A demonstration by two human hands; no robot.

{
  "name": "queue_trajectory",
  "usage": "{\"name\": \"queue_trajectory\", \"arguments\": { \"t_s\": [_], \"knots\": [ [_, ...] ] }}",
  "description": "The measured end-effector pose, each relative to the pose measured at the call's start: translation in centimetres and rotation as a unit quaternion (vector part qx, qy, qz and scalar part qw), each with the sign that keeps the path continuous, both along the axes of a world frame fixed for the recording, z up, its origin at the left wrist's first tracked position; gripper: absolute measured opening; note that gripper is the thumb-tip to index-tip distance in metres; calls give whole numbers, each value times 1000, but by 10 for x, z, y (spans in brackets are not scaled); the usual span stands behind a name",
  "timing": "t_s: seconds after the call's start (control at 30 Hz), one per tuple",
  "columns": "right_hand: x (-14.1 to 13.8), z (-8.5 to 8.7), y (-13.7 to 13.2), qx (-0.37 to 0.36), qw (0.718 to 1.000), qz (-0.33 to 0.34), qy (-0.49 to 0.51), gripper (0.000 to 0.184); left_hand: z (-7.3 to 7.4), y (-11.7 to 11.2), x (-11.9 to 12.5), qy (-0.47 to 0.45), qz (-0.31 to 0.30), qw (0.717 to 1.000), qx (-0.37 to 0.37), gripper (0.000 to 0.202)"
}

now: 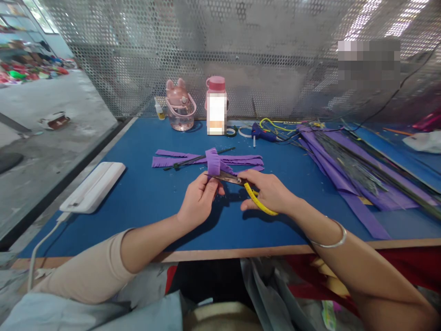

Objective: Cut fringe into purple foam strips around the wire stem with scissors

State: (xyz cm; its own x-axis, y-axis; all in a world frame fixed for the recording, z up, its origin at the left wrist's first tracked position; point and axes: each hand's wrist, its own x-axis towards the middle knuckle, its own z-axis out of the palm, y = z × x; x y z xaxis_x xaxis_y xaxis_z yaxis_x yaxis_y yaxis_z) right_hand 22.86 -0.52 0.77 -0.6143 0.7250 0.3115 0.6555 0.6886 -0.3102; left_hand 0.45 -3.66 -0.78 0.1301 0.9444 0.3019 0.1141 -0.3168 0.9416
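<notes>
My left hand pinches the lower end of a purple strip, which stands up and bends over above my fingers. In my right hand is a pair of scissors with yellow handles. Their dark blades point left and lie across the purple strip close to my left fingertips. Behind my hands, several fringed purple strips lie on the blue table, with thin dark stems across them.
A white device with a cable lies at left. At the back stand a small bottle, a pink jug, a pink-capped bottle, tape and a blue glue gun. Purple sheets and stems spread at right.
</notes>
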Motion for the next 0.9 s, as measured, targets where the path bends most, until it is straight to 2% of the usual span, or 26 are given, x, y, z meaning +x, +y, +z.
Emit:
{"name": "queue_trajectory", "arguments": {
  "t_s": [0.3, 0.57, 0.73, 0.8, 0.9],
  "knots": [
    [-1, -3, 0, 27, 999, 21, 6, 64, -5, 2, -1, 38, -26, 999, -9, 38],
    [-4, -5, -1, 12, 997, 39, 68, 56, 0, -1, -1, 48, -11, 999, 5, 39],
    [-3, -1, 0, 17, 999, 25, 43, 50, -1, 1, -1, 35, -13, 999, -10, 37],
    [-2, 0, 0, 14, 1000, 2, 24, 53, -1, 2, -1, 34, -9, 999, -16, 37],
    [-3, 1, -2, -19, 998, -62, 18, 76, 1, 2, -1, 39, -6, 999, -16, 37]
  ]
}}
